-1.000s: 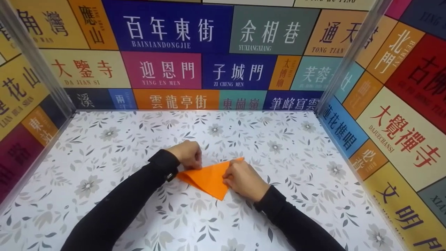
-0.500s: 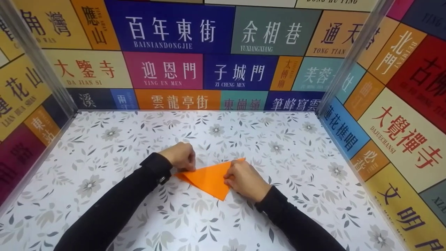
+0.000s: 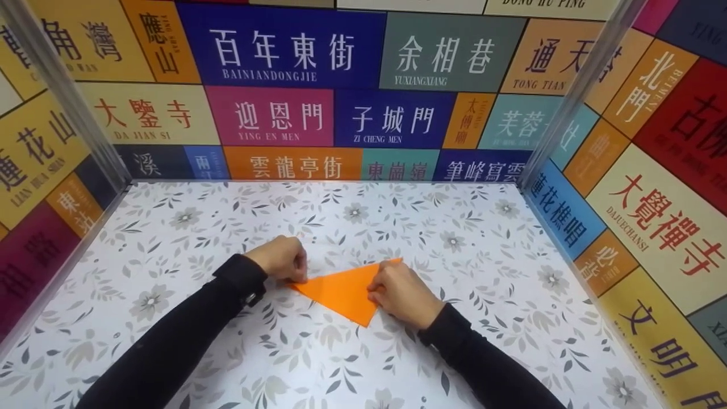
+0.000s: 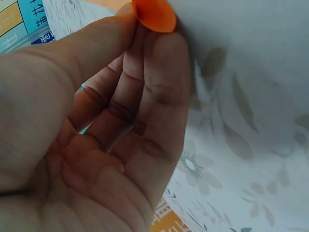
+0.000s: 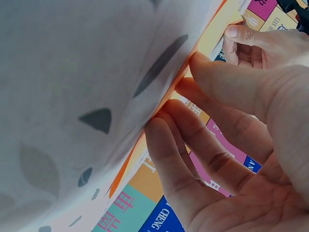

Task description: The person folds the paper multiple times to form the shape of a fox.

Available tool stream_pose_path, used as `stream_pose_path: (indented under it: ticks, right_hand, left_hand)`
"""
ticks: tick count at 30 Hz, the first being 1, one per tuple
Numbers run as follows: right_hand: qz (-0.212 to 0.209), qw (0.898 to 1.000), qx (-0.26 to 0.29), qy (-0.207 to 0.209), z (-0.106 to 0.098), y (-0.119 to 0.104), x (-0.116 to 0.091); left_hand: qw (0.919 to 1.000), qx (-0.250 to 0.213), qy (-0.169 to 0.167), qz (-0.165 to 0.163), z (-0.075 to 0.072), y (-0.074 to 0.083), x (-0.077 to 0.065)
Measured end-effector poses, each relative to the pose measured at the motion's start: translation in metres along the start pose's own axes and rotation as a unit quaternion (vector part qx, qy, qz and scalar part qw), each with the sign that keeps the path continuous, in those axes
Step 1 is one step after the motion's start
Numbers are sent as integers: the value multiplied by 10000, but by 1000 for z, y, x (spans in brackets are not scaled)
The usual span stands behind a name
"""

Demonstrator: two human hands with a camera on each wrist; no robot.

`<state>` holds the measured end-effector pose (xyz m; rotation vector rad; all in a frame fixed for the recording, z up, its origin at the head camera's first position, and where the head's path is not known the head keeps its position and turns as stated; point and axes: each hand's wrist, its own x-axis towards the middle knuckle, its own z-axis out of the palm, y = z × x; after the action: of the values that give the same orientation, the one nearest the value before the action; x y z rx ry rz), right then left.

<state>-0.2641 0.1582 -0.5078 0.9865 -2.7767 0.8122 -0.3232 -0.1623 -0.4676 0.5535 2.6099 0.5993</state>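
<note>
A folded orange sheet of paper (image 3: 341, 292) lies as a pointed, roughly triangular shape on the patterned tabletop. At its narrow left corner, my left hand (image 3: 281, 258) pinches the tip. The left wrist view shows the thumb and forefinger meeting at the paper's rounded orange end (image 4: 157, 17). Over the right part of the sheet, my right hand (image 3: 406, 292) presses down with its fingertips. In the right wrist view, the thumb and fingertips (image 5: 157, 130) stand in a row along the orange paper (image 5: 212, 36). The right hand hides part of the sheet's right edge.
A white tabletop (image 3: 238, 352) with grey leaves and flowers spreads around the hands. Panels with colourful Chinese place-name signs (image 3: 281, 48) enclose it at the back and both sides. Clear strips (image 3: 93, 113) stand at the back corners.
My left hand has slid left along the paper's upper edge to its corner. The fold that gaped at the left now lies flatter. The right hand stays almost in place.
</note>
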Motion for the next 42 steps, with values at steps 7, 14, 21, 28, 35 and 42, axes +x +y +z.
stream_pose_path:
  ticks: [7,14,21,28,35,42]
  right_hand:
    - [13,10000,-12,6,0,1,1]
    - [-33,9999,29,99,1,2,0]
    - [65,10000,33,55,0,1,-2]
    - [14,9999,87,110,1,0,0]
    - [-20,9999,37,160,2,0,-1]
    - [18,9998,-94,196,2,-2,0]
  left_hand:
    - [9999,4,124,-48,-1,-10,-10]
    - [9997,-77,223,-105,-1,-19,-19]
    - [9990,-206,332,-220,-2,-28,-28]
    - [9981,-305,494,-217,0,-34,-33]
    - [9969,-367,657,-248,7,-32,-37]
    - [9918,-420,1178,-265,16,-27,-44]
